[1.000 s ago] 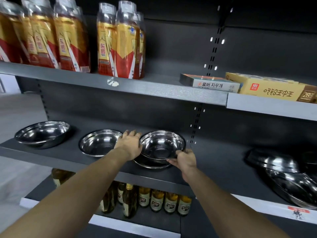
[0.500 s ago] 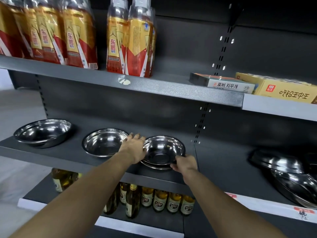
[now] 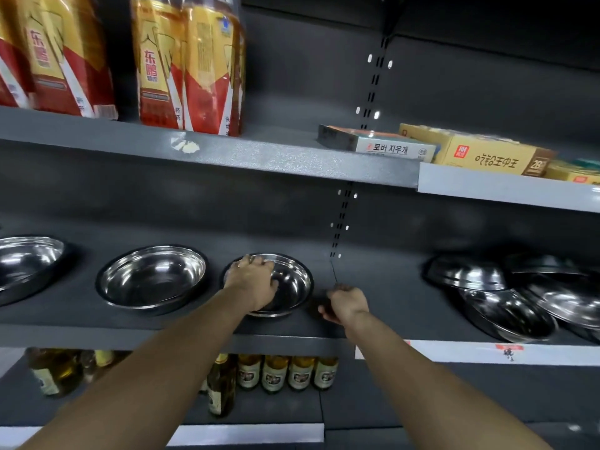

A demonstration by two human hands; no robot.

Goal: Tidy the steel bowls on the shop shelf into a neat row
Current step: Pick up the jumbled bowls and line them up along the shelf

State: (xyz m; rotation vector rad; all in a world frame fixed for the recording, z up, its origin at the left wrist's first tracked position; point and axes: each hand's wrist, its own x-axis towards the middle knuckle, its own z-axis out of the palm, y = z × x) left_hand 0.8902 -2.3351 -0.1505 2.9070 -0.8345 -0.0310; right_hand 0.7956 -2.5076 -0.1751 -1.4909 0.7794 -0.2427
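Right hand (image 3: 346,306) off the bowl (image 3: 292,284) rim, fingers loosely curled, empty, left hand (image 3: 253,282) fingers flat over far rim, bare shelf (image 3: 383,306) rightward

Middle shelf (image 3: 201,332): 3 bowls in a row, the left bowl (image 3: 26,264) at the frame edge, the middle bowl (image 3: 152,277) beside it, the right bowl (image 3: 289,284) next along.
Left hand (image 3: 253,284): lies over the right bowl's near left side.
Right hand (image 3: 345,303): just right of that bowl, apart from it.
Far right: a pile of steel ware (image 3: 519,297), overlapping and tilted.
Upper shelf (image 3: 259,154): bottle packs (image 3: 188,66) left, flat boxes (image 3: 480,154) right.
Lower shelf: small bottles (image 3: 285,373) below the right bowl.
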